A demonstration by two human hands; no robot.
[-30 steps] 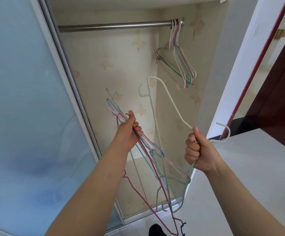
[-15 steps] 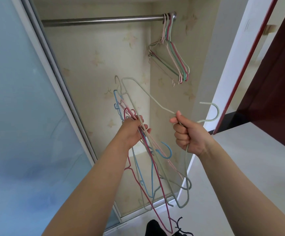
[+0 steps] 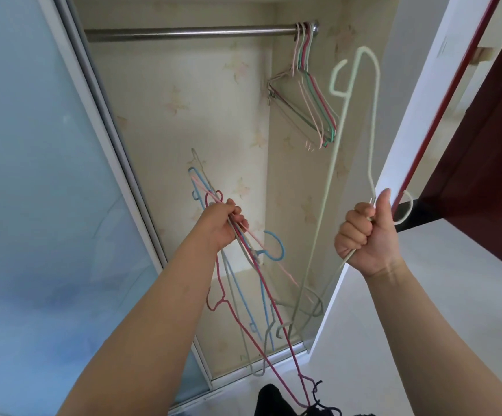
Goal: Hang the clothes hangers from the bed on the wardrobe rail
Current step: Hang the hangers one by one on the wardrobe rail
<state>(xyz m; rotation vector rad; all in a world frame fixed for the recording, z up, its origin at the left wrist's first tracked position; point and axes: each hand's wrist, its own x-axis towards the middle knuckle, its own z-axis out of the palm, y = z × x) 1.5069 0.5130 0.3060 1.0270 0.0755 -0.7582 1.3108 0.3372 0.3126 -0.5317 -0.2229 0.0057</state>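
Hanger (image 3: 374,121) gripped in right hand (image 3: 366,235) fingers — left hand (image 3: 219,226) clutches bundle (image 3: 255,289); rail (image 3: 183,33) bare leftward.

The right hand (image 3: 366,235) is closed around the neck of a pale green hanger (image 3: 345,115), just below its hook, and the body of this hanger points up in front of the open wardrobe. The left hand (image 3: 221,225) grips a bundle of hangers (image 3: 252,283) in red, blue, pink and grey, which hang down towards the floor. On the metal rail (image 3: 189,33), at its right end, some hangers already hang (image 3: 309,97) close together. A frosted sliding door (image 3: 39,175) stands on the left.
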